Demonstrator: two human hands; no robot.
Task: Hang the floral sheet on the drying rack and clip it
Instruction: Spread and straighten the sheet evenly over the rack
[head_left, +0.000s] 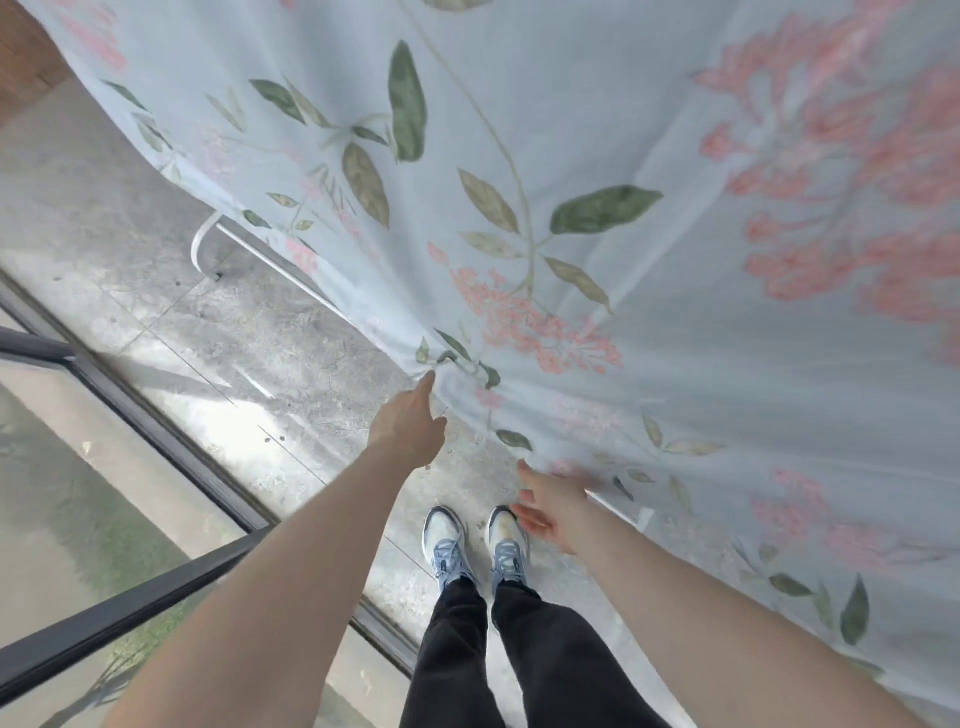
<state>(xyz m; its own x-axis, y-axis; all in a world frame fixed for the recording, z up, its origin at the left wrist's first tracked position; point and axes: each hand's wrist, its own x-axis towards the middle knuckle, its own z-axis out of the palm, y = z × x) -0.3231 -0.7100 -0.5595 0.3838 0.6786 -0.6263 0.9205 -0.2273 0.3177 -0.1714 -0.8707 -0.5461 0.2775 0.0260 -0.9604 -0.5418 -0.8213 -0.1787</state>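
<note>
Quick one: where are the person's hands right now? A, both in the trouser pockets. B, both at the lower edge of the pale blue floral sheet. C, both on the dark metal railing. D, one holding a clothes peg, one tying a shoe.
B: the left hand and right hand both reach to the hanging edge of the pale blue floral sheet.

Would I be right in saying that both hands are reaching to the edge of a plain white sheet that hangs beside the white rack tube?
Not quite: the head view shows the sheet is floral, with pink blossoms and green leaves. Both hands, left and right, do reach its edge beside the white rack tube.
</note>
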